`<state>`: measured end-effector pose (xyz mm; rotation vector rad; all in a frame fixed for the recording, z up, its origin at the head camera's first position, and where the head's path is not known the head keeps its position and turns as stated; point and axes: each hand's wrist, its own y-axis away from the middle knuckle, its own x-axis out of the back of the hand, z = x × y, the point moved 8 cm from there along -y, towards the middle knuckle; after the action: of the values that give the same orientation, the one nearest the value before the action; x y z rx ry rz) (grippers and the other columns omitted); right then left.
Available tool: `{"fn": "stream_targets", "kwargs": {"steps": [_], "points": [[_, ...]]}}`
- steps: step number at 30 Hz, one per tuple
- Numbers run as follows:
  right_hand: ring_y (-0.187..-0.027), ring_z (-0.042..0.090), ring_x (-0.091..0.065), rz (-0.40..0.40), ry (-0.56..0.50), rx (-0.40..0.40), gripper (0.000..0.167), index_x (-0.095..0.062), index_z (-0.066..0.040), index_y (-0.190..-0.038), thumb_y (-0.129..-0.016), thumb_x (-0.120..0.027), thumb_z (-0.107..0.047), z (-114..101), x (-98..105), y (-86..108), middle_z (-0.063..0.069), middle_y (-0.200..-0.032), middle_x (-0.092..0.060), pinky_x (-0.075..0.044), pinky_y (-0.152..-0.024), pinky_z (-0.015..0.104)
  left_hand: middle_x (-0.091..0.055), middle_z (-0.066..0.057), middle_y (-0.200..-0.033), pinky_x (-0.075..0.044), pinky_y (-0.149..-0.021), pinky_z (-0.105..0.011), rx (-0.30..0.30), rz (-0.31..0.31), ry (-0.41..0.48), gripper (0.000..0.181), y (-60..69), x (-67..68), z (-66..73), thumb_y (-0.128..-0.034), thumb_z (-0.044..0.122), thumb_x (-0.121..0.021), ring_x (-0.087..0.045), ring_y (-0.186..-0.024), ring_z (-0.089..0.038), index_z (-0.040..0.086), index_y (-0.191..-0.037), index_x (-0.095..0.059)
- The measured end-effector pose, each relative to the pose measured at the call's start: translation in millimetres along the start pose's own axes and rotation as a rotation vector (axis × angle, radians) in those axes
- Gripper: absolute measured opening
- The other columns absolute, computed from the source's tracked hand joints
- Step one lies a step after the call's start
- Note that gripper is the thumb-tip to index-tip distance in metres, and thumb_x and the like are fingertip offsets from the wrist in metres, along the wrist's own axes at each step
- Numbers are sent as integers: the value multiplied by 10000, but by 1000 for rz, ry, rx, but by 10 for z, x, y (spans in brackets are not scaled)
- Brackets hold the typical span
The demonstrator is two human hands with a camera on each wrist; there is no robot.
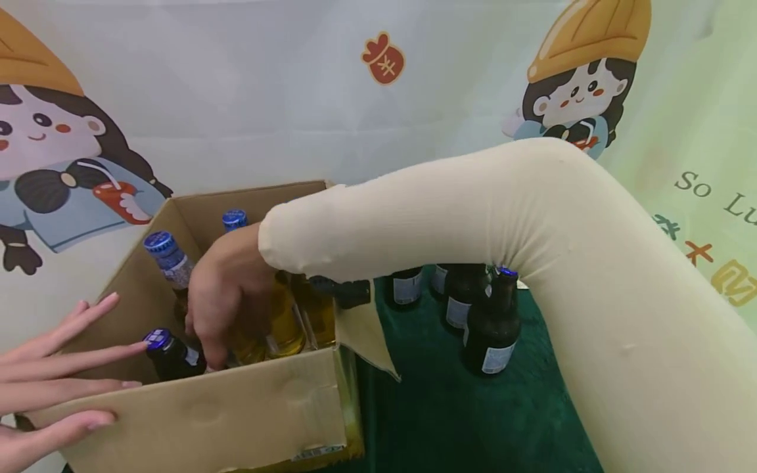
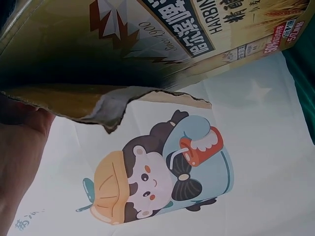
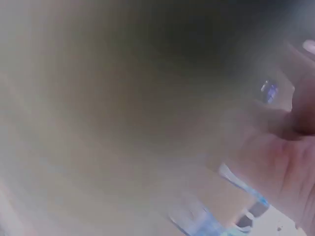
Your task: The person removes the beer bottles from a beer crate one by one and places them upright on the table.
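Observation:
My right hand [image 1: 227, 289] reaches down into an open cardboard box [image 1: 236, 414], among beer bottles. Its fingertips are partly hidden, so whether they grip a bottle cannot be seen. Just left of it leans a dark beer bottle [image 1: 171, 358] with a blue cap. Behind it stands a clear beer bottle [image 1: 171, 259] with a blue foil neck, and amber-filled bottles [image 1: 286, 325] show to its right. My left hand [image 1: 47, 378] lies over the box's left side with fingers straight, one fingertip at the dark bottle's cap. In the right wrist view the hand [image 3: 280, 167] is mostly blurred.
Several dark beer bottles [image 1: 493, 328] stand on the green cloth [image 1: 449, 420] right of the box, partly behind my right sleeve [image 1: 414, 203]. A torn flap [image 1: 369, 335] sticks out at the box's right side. A printed cartoon backdrop [image 1: 266, 85] hangs behind.

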<state>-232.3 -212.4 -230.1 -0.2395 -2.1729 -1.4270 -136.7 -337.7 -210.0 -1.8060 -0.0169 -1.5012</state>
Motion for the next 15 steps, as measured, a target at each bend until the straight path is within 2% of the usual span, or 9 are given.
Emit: {"fn": "stream_targets", "kwargs": {"steps": [3,7,11,15], "points": [[-1350,136,-539,-26,-50,-23,752,-383,-427,-1518,-907,-754,-195,-50,18,24,-196,-1515,-468,-457,-1156,438,-633,76,-1396,-62,-1318,-337,-26,32,36,303,-8,-12,19,-901,441,-743,-275,-1527,-425,180,-1043,-804],[-1293,103,-561,4,57,-10,680,-469,-382,-1472,-886,-776,-226,-160,41,-30,-224,-1465,-494,-477,-1139,389,-647,4,-1390,-78,-1318,-354,-75,75,91,346,-28,-24,59,-944,438,-692,-288,-1518,-438,122,-1030,-803],[-1209,117,-623,49,85,-17,645,-531,-346,-1420,-860,-805,-182,-214,12,-158,-197,-1397,-558,-535,-1069,377,-630,-16,-1411,-85,-1316,-350,-71,95,110,369,-50,-30,100,-947,448,-683,-288,-1516,-444,108,-1022,-804],[-1109,110,-649,84,30,59,454,-612,-290,-1297,-888,-779,-185,-220,1,-264,-130,-1266,-644,-558,-1039,365,-605,24,-1437,-79,-1316,-342,-40,96,98,380,-74,-28,121,-949,480,-664,-276,-1520,-443,137,-1023,-807]]}}
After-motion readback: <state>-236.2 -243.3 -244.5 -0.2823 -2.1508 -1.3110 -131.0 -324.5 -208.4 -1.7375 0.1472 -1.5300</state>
